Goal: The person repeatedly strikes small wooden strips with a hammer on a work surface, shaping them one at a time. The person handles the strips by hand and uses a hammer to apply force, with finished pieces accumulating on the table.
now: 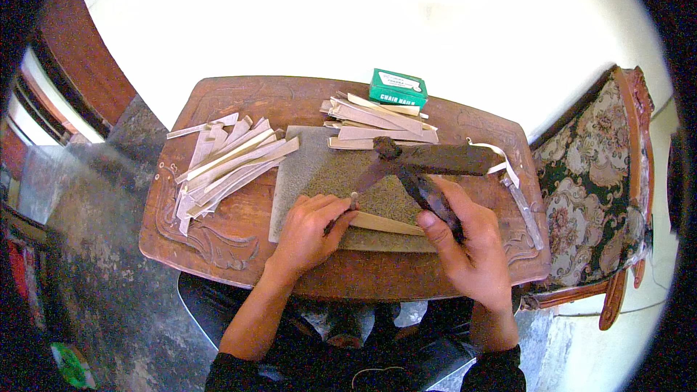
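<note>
A pale strip (pixel 386 223) is lying just below the frame's centre; your left hand's (pixel 311 223) fingers are pinching its left end, tips partly hidden. Your right hand (pixel 472 236) is gripping a dark tool (pixel 417 189), covering the strip's other end. Upper centre, a green box (pixel 398 88) is concealing its contents.

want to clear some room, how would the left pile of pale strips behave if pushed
The left pile of pale strips would probably fan out rather than slide as one, since the strips lie loosely crossed with no visible tie. Each is likely light, looking thin and narrow, and perhaps fairly stiff, as most look straight.
</note>
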Tool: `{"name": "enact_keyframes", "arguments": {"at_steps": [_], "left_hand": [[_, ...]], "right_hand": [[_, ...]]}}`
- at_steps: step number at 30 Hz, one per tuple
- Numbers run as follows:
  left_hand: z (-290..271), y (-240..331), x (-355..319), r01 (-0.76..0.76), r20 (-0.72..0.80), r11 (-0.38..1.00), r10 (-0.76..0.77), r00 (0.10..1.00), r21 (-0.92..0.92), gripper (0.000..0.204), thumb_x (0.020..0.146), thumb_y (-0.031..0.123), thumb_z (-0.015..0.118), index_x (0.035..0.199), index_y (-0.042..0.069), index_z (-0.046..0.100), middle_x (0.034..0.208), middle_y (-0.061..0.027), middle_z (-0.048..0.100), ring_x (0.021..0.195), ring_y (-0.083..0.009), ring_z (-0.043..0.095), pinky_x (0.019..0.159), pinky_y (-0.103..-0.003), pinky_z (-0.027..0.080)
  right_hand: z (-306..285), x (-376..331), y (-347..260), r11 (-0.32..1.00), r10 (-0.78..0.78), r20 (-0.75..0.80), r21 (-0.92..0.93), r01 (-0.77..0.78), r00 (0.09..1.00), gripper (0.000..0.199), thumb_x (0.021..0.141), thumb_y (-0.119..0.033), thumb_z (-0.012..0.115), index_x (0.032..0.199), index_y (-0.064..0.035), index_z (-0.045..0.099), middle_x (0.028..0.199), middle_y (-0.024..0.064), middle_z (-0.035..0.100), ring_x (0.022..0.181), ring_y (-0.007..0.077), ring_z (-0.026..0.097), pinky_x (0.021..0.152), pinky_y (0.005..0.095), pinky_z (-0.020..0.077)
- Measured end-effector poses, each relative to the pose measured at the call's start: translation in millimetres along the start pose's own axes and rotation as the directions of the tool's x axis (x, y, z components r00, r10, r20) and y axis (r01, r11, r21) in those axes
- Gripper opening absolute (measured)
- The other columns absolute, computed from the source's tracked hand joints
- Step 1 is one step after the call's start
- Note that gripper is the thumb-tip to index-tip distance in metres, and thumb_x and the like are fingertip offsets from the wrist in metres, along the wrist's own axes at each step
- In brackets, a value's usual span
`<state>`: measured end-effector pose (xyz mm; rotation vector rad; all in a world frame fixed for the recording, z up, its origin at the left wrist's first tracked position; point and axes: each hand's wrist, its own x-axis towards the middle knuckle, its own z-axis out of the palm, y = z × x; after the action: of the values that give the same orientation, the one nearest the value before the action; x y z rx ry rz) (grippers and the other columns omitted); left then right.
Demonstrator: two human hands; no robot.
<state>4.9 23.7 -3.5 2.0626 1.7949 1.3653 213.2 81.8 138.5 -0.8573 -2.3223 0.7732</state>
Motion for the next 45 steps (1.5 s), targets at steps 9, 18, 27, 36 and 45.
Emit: {"name": "enact_keyframes", "arguments": {"at_steps": [9, 18, 27, 36, 45], "left_hand": [[0, -2, -2, 0.000, 0.007, 1.000, 0.000, 1.000, -0.007, 0.014, 0.086, 0.013, 0.070, 0.097, 0.006, 0.069, 0.083, -0.0094, 0.067, 0.077, -0.0296, 0.063, 0.067, -0.040, 0.044], [1, -4, -2, 0.001, 0.018, 1.000, -0.001, 1.000, -0.013, 0.014, 0.085, 0.013, 0.070, 0.097, 0.005, 0.069, 0.084, -0.0094, 0.067, 0.077, -0.0298, 0.063, 0.067, -0.041, 0.044], [1, -3, -1, -0.006, 0.016, 1.000, 0.007, 1.000, -0.017, 0.015, 0.085, 0.012, 0.070, 0.098, 0.005, 0.069, 0.085, -0.0096, 0.068, 0.077, -0.0298, 0.063, 0.067, -0.041, 0.044], [2, -5, -3, -0.007, 0.012, 1.000, 0.007, 1.000, 0.001, 0.014, 0.086, 0.012, 0.070, 0.098, 0.005, 0.069, 0.086, -0.0097, 0.068, 0.077, -0.0301, 0.063, 0.068, -0.041, 0.044], [0, -2, -3, 0.138, 0.050, 0.987, -0.134, 0.990, -0.087, 0.010, 0.087, 0.013, 0.069, 0.091, 0.004, 0.068, 0.087, -0.0149, 0.068, 0.081, -0.0359, 0.065, 0.074, -0.042, 0.049]], "right_hand": [[-2, 2, -4, 0.998, 0.046, -0.001, 0.039, -0.046, 0.999, 0.033, 0.093, -0.015, 0.063, 0.122, -0.0013, 0.057, 0.101, 0.0241, 0.067, 0.093, 0.0426, 0.067, 0.079, 0.0445, 0.0536], [2, 2, 0, 0.999, 0.037, 0.041, 0.007, -0.037, 0.998, 0.034, 0.093, -0.015, 0.063, 0.124, -0.0011, 0.056, 0.104, 0.0247, 0.067, 0.095, 0.0433, 0.067, 0.080, 0.0450, 0.0535], [5, -3, 2, 0.997, 0.065, -0.001, 0.030, -0.065, 0.998, 0.032, 0.093, -0.014, 0.063, 0.123, -0.0021, 0.056, 0.101, 0.0243, 0.067, 0.094, 0.0432, 0.067, 0.078, 0.0457, 0.0534], [5, 0, 5, 0.999, 0.005, 0.011, -0.038, -0.004, 1.000, 0.033, 0.094, -0.016, 0.063, 0.124, -0.0022, 0.056, 0.097, 0.0236, 0.068, 0.090, 0.0412, 0.068, 0.074, 0.0440, 0.0533], [35, 6, 41, 0.963, 0.259, -0.039, 0.084, -0.255, 0.965, 0.043, 0.089, -0.023, 0.071, 0.122, -0.0031, 0.052, 0.090, 0.0217, 0.068, 0.082, 0.0393, 0.069, 0.069, 0.0469, 0.0533]]}}
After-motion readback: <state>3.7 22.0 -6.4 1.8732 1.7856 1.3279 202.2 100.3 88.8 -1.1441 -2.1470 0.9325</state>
